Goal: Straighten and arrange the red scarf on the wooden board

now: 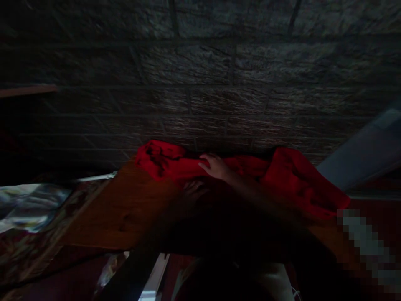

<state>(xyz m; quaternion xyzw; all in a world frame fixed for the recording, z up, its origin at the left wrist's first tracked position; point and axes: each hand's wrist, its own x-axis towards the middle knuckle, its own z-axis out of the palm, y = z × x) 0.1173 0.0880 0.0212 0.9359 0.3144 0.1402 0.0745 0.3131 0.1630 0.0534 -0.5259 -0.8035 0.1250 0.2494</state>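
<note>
Red cloth (pixel 188 168) lies bunched along the back of a brown wooden table (pixel 115 209), close to the wall, with a wider folded part (pixel 300 179) at the right. My right hand (pixel 214 166) rests on the middle of the cloth, its thumb and fingers apart. Nearer to me, my left hand (pixel 194 188) lies at the cloth's front edge in deep shadow, fingers spread, with a ring on one finger. The area under and between my forearms is too dark to make out.
A block wall (pixel 200 100) rises behind the table. Plastic packaging (pixel 37 205) lies on patterned fabric at the left. A pale slanted panel (pixel 363 146) stands at the right. Below the table's front edge are a white object (pixel 155 276) and clear plastic (pixel 111 267).
</note>
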